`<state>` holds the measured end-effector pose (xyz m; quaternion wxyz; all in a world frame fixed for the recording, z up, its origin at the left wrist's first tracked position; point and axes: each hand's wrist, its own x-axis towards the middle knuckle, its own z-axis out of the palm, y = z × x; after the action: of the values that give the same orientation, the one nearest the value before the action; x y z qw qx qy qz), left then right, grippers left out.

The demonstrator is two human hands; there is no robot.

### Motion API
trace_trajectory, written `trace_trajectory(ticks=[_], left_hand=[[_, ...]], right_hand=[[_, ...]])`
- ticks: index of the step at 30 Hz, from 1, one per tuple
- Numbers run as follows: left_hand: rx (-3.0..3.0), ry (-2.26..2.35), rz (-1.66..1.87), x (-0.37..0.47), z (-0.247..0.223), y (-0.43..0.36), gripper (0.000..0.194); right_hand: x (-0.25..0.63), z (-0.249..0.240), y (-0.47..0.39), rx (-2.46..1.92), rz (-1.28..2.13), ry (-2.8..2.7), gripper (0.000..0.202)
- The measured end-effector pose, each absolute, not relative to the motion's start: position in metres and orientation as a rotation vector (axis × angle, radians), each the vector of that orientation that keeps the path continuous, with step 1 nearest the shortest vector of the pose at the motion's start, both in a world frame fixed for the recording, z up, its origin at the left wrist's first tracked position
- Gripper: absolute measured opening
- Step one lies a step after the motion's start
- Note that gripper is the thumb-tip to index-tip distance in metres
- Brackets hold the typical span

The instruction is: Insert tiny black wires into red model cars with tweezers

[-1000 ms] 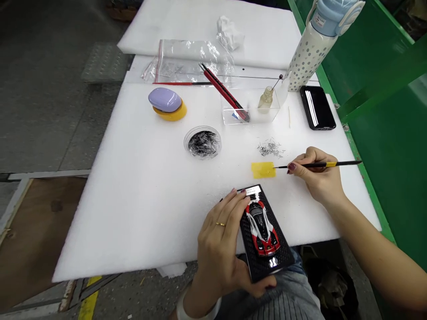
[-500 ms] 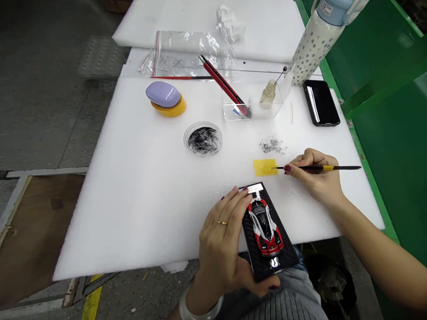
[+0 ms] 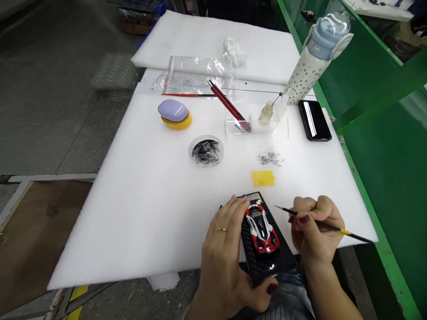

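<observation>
My left hand (image 3: 224,249) grips the side of a black textured base (image 3: 280,253), tilted at the table's front edge. On that base sits a red, white and black model car (image 3: 262,229). My right hand (image 3: 318,229) is closed around a thin paintbrush (image 3: 328,226) with a yellow band; its fine tip points left toward the car and is apart from it. Beyond the base lies a piece of yellow tape (image 3: 263,178) on the white foam sheet (image 3: 160,209). Just past the tape are scattered short black slivers (image 3: 270,157).
A clear round dish (image 3: 206,151) holds more black slivers. Behind stand a lilac-and-yellow case (image 3: 174,114) and a clear tray (image 3: 235,128) with red tweezers (image 3: 228,104) and a small glass bottle (image 3: 266,113). A phone (image 3: 314,120) and a tall dotted water bottle (image 3: 305,73) stand at right.
My right hand has moved the paintbrush off the yellow tape, back toward me and near the model car. My left hand still holds the base. The camera view has shifted.
</observation>
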<state>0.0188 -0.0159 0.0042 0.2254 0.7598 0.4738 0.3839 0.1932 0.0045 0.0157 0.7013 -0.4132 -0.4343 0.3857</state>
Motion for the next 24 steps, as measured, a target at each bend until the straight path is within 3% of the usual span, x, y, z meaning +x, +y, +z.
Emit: trace_trajectory(ticks=[7,24], left_hand=[[2.051,1.338,1.195,0.0284,-0.0028,-0.015,0.089],[2.015,1.336,1.146,0.0264,0.0015,-0.0134,0.096]], right_hand=[[0.1876,0.017,-0.0043,-0.867,0.866,-1.049,0.024],[0.1909,0.0133,-0.005,-0.877,0.887,-1.102,0.023]])
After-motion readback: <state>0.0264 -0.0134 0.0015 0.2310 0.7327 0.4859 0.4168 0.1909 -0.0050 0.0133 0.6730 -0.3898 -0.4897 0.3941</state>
